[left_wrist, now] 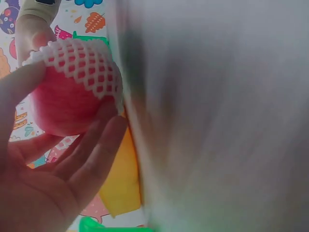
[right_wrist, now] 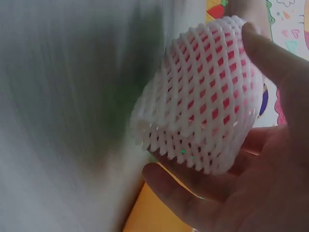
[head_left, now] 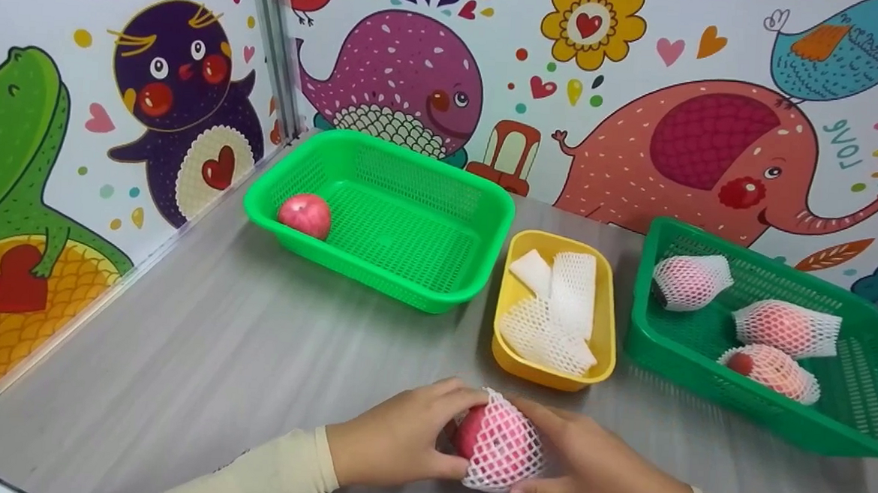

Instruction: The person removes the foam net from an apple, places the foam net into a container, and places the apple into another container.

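Worktop (head_left: 200, 354): grey, meeting cartoon-printed wall panels (head_left: 558, 125).
Left grip (head_left: 397, 434): curled round the red fruit's (head_left: 470, 433) bare side, seemingly steadying it.
Right grip (head_left: 597, 461): holding the foam net (head_left: 507, 445) over the other side, likely keeping it snug.
Red fruit: between both hands, partly inside the net.
Edges: yellow tub (head_left: 526, 371) just beyond the fingers; dark green basket (head_left: 702, 384) farther right.
Open room: worktop leftward, before the bright green basket (head_left: 348, 268).

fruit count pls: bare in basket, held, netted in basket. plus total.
Bare fruit in bright green basket: 1
Held fruit, between left hand and right hand: 1
Netted fruit in dark green basket: 3
Total: 5
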### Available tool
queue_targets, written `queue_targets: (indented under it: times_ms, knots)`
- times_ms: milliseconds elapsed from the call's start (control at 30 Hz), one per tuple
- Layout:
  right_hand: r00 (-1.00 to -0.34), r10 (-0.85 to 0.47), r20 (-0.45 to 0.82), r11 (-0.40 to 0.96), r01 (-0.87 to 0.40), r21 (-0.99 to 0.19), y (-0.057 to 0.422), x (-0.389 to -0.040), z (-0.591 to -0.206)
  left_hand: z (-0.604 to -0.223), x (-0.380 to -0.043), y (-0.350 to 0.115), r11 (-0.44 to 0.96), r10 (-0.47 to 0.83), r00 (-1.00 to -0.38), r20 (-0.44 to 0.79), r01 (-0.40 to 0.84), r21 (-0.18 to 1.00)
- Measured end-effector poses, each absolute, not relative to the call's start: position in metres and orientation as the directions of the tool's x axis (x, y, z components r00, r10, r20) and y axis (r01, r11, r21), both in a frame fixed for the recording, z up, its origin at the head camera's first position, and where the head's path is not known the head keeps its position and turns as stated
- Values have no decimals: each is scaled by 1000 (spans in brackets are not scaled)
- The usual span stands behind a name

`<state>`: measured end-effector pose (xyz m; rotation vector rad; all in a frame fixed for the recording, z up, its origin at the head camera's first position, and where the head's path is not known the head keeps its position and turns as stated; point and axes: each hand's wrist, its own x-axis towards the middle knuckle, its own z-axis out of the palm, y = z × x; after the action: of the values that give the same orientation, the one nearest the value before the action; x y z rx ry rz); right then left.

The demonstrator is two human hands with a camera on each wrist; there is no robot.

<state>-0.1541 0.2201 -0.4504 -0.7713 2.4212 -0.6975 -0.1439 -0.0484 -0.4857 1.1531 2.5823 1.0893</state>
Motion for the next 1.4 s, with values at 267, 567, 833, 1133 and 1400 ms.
queue_targets:
  times_ms: [267, 567, 833, 1133, 1400]
  knots:
    - [-707, -644, -294, 718, -425, -551, 217, -152, -460, -492, -143, -48, 471, 682, -716, 152, 588, 657]
    - [-709, -621, -334, 688, -289, -665, 212, -158, -465, -491, -148, -45, 508, 688, -718, 105, 580, 637]
    - [-699, -623, -352, 668, -241, -704, 217, -165, -468, -476, -166, -37, 541, 755, -655, -2, 622, 565]
    - [-698, -612, -373, 640, -159, -752, 225, -170, -471, -462, -201, -25, 478, 846, -519, -125, 633, 608]
    - [-682, -627, -375, 577, -83, -813, 221, -171, -476, -456, -213, -27, 464, 875, -454, -171, 682, 565]
